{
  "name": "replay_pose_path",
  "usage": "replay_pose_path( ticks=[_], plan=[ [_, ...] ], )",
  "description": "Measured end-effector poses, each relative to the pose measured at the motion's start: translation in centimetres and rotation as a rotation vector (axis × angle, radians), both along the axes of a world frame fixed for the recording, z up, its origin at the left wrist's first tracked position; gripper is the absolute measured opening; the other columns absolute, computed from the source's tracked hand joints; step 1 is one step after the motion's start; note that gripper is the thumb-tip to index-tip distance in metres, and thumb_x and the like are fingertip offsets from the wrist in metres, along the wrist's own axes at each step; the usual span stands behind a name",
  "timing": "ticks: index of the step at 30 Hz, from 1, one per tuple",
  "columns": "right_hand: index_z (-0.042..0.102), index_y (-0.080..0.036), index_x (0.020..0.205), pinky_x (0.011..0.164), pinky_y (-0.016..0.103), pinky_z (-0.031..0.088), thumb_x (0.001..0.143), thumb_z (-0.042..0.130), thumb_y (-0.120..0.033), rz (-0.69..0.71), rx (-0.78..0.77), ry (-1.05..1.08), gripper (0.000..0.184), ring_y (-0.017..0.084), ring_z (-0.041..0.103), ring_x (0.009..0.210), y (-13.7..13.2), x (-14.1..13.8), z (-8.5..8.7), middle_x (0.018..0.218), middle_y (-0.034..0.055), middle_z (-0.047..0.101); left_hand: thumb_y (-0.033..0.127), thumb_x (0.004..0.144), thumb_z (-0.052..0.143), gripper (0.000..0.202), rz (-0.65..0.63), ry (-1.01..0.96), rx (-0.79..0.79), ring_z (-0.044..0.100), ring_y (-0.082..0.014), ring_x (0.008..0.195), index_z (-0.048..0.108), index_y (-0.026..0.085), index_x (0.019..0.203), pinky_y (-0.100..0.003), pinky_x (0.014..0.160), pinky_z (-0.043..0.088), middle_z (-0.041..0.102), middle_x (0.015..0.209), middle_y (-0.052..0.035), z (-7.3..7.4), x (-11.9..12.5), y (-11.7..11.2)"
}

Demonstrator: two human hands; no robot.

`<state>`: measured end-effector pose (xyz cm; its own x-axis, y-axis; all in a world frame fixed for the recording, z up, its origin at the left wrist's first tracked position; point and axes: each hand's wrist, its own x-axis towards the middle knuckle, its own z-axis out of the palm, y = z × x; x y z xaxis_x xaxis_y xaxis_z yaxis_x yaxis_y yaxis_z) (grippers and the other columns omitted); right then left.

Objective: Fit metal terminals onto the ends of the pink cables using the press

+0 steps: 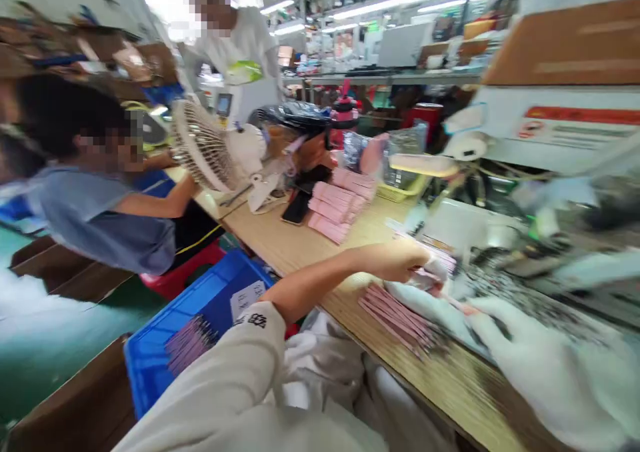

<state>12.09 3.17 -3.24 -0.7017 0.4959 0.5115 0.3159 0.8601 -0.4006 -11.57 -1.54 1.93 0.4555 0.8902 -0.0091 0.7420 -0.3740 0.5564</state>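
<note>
My left hand [395,259] reaches over the workbench, fingers closed, with white material around the fingertips. A thin pink strip [453,301] runs from the left fingertips toward my right hand [505,325]. The right hand is pale with glare and smeared by motion; its thumb and finger appear pinched on the strip's other end. Just below the left hand, a loose bunch of pink strips [397,315] lies on the bench. Tied pink bundles [333,202] are stacked farther back.
A white fan [203,145] and a black phone [296,207] stand near the bench's far left. A blue bin [150,335] holding more strips is at my left. A machine [565,129] with a warning label rises at right. Two people are across and to the left.
</note>
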Motion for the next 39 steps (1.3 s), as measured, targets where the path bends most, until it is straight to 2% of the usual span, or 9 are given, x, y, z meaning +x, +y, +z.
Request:
replay_pose_path(
  ticks=[3,7,13,15,18,26,31,34,39],
  plan=[
    [0.067,-0.025,0.086,0.064,0.036,0.056,0.091,0.048,-0.029,-0.074,-0.176,-0.053,0.02,0.025,0.072,0.071,0.0,0.5,0.5,0.082,0.0044,0.076,0.003,0.077,0.054,0.024,0.069,0.182,-0.012,0.063,-0.0164,0.072,0.075,0.013,0.086,-0.023,0.066,0.045,0.07,0.075,-0.0064,-0.7,1.1,-0.1],
    [0.07,-0.019,0.101,0.071,0.032,0.054,0.091,0.055,-0.032,-0.122,-0.239,-0.045,0.023,0.024,0.073,0.081,0.1,0.4,0.8,0.095,0.0065,0.077,0.016,0.085,0.056,0.019,0.056,0.119,0.077,0.065,-0.0163,0.081,0.074,0.015,0.092,-0.024,0.075,0.046,0.074,0.087,-0.0051,-1.2,-0.7,1.0],
    [0.073,-0.018,0.093,0.072,0.029,0.053,0.091,0.057,-0.026,-0.093,-0.187,-0.002,0.018,0.021,0.072,0.077,0.1,1.0,1.2,0.089,0.0046,0.077,0.008,0.079,0.052,0.035,0.256,0.258,0.16,0.066,-0.0191,0.09,0.072,0.017,0.106,-0.026,0.077,0.047,0.073,0.103,-0.0075,-2.5,-1.4,2.2],
    [0.074,-0.018,0.092,0.072,0.028,0.052,0.091,0.057,-0.025,-0.073,-0.167,0.003,0.018,0.02,0.072,0.077,0.1,1.1,1.1,0.089,0.0042,0.077,0.01,0.081,0.049,0.03,0.305,0.304,0.202,0.066,-0.0212,0.089,0.073,0.016,0.1,-0.028,0.076,0.047,0.071,0.103,-0.0095,-2.9,-1.3,2.4],
    [0.074,-0.02,0.091,0.072,0.028,0.052,0.091,0.057,-0.024,-0.061,-0.154,-0.008,0.018,0.021,0.073,0.078,0.0,1.0,1.0,0.089,0.0034,0.077,0.015,0.084,0.05,0.024,0.306,0.376,0.182,0.065,-0.0223,0.083,0.073,0.016,0.09,-0.029,0.074,0.046,0.07,0.097,-0.0106,-3.3,-1.4,2.5],
    [0.073,-0.021,0.093,0.074,0.03,0.05,0.092,0.054,-0.023,-0.022,-0.159,-0.097,0.02,0.022,0.073,0.084,-0.1,0.9,0.5,0.093,0.0024,0.077,0.017,0.084,0.049,0.029,0.339,0.416,0.093,0.064,-0.0188,0.082,0.071,0.018,0.104,-0.025,0.071,0.045,0.07,0.109,-0.0091,-3.4,-0.7,2.5],
    [0.073,-0.02,0.092,0.07,0.029,0.049,0.093,0.053,-0.024,-0.016,-0.161,-0.152,0.021,0.021,0.073,0.08,0.0,0.9,0.3,0.089,0.0028,0.077,0.024,0.088,0.05,0.027,0.399,0.365,0.092,0.065,-0.0197,0.084,0.069,0.019,0.106,-0.025,0.073,0.045,0.072,0.103,-0.0079,-3.3,-1.6,2.4],
    [0.073,-0.02,0.09,0.069,0.029,0.049,0.093,0.053,-0.025,-0.02,-0.16,-0.155,0.021,0.021,0.073,0.079,0.1,0.8,0.1,0.087,0.0026,0.077,0.028,0.088,0.052,0.025,0.381,0.323,0.141,0.064,-0.0213,0.088,0.068,0.017,0.103,-0.027,0.077,0.046,0.072,0.104,-0.0096,-3.1,-2.7,2.5],
    [0.074,-0.021,0.103,0.075,0.032,0.053,0.093,0.053,-0.024,-0.057,-0.208,-0.152,0.024,0.024,0.074,0.087,0.0,0.5,-0.2,0.098,0.0038,0.077,0.015,0.086,0.049,0.022,0.214,0.164,0.176,0.063,-0.0174,0.085,0.067,0.013,0.097,-0.025,0.079,0.045,0.071,0.096,-0.0084,-2.2,-2.9,2.1]
  ],
)
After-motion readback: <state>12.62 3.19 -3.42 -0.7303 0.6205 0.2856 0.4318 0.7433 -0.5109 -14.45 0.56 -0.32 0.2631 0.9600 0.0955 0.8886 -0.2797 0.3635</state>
